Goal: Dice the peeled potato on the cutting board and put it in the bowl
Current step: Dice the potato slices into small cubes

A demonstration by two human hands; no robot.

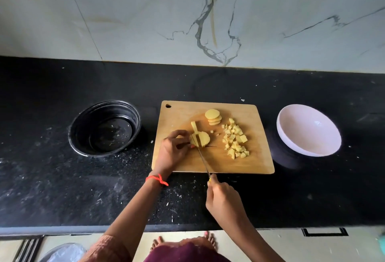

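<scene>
Yellow-handled knife (pixel 202 160) sits in the right hand (pixel 224 201), whose fingers are wrapped tight round the handle. Its long thin blade runs from 5 o'clock up to 11 o'clock and ends at the half-cut potato (pixel 202 139). The left hand (pixel 174 149) is just beside that potato at 9 o'clock, and its curled fingertips press on it to hold it down. So the left hand is the nearer one, and the potato lies at 11 o'clock from the knife hand. I think the next cut must come down close to those fingertips, so it needs care.

The potato sits on one wooden cutting board (pixel 239 166). At 3 o'clock from it is one pile of cubes (pixel 235 141), too many to count. At 12 o'clock is one stack of about four round slices (pixel 213 117). One white bowl (pixel 308 136) stands off the board at 3 o'clock, and one black bowl (pixel 87 132) at 9 o'clock.
</scene>
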